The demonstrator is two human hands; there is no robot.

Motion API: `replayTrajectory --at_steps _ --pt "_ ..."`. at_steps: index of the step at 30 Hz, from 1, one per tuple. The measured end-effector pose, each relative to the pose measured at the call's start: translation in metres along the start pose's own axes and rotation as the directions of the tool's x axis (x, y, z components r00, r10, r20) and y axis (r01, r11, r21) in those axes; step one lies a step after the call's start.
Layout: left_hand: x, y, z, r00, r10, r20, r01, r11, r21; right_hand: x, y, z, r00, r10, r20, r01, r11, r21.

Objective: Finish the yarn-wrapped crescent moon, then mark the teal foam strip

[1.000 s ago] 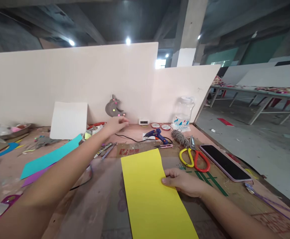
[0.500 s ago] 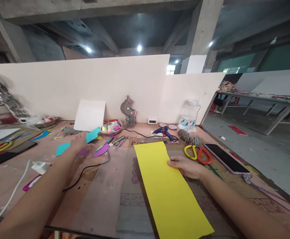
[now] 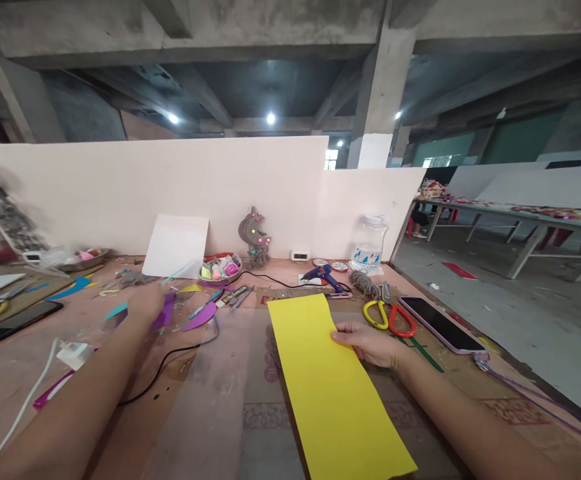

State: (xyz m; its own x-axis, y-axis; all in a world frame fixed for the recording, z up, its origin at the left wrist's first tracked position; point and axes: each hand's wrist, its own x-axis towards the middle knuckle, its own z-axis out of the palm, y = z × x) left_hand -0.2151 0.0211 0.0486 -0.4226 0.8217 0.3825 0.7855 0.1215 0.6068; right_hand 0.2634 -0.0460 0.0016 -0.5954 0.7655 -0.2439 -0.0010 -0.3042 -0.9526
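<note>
A long yellow sheet (image 3: 330,387) slants over the mat in front of me. My right hand (image 3: 368,343) pinches its right edge, thumb on top. At the left, my left hand (image 3: 145,305) is closed above loose coloured scraps, its fingers mostly hidden and blurred. A thin teal piece (image 3: 178,272), seen almost edge-on, sticks out from its fingertips. Beside this hand is a purple piece (image 3: 164,312), and another teal scrap (image 3: 115,311) shows to its left. A rounded purple cutout (image 3: 200,317) lies farther right.
Yellow-and-red-handled scissors (image 3: 389,317), a phone (image 3: 443,325) and grey twine (image 3: 364,285) lie to the right. A blue glue gun (image 3: 328,277) and a bowl of coloured pieces (image 3: 220,268) stand farther back. A black cable (image 3: 170,353) and a white charger (image 3: 74,355) are at the left.
The teal piece by my left hand has turned from broad side to nearly edge-on, and more purple shows beside that hand. My right hand keeps its hold on the yellow sheet. The view has tilted up slightly.
</note>
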Motion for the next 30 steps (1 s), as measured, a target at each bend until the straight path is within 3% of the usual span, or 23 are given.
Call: replayTrajectory --at_steps 5,8,12,15,20,26,30 --pt "-0.017 0.026 -0.026 0.993 0.057 -0.100 -0.071 0.988 -0.136 -0.001 -0.005 0.008 0.999 0.014 -0.053 -0.015 1.000 -0.024" --pt "-0.038 0.049 -0.034 0.990 0.119 -0.080 -0.138 0.939 -0.315 -0.002 -0.008 0.012 0.997 0.034 -0.066 -0.037 0.998 -0.046" --pt "-0.064 0.070 -0.020 0.982 0.180 0.052 -0.132 0.859 -0.494 -0.003 -0.010 0.013 1.000 0.007 -0.014 -0.007 1.000 -0.012" --pt "-0.074 0.074 0.000 0.976 0.210 0.064 -0.149 0.846 -0.513 -0.003 -0.009 0.009 0.999 -0.015 -0.029 0.016 0.999 0.029" --pt "-0.072 0.057 0.021 0.977 0.207 0.054 -0.176 0.921 -0.348 -0.003 -0.004 -0.002 0.996 -0.015 -0.087 0.024 0.993 0.112" --pt "-0.058 0.012 0.009 0.994 0.098 0.037 -0.092 0.987 -0.131 -0.002 -0.003 -0.006 0.984 -0.024 -0.178 0.048 0.991 0.127" --pt "-0.059 0.004 0.007 0.992 0.123 -0.011 -0.123 0.988 -0.093 0.000 -0.002 0.000 0.975 -0.097 -0.198 0.110 0.992 0.056"
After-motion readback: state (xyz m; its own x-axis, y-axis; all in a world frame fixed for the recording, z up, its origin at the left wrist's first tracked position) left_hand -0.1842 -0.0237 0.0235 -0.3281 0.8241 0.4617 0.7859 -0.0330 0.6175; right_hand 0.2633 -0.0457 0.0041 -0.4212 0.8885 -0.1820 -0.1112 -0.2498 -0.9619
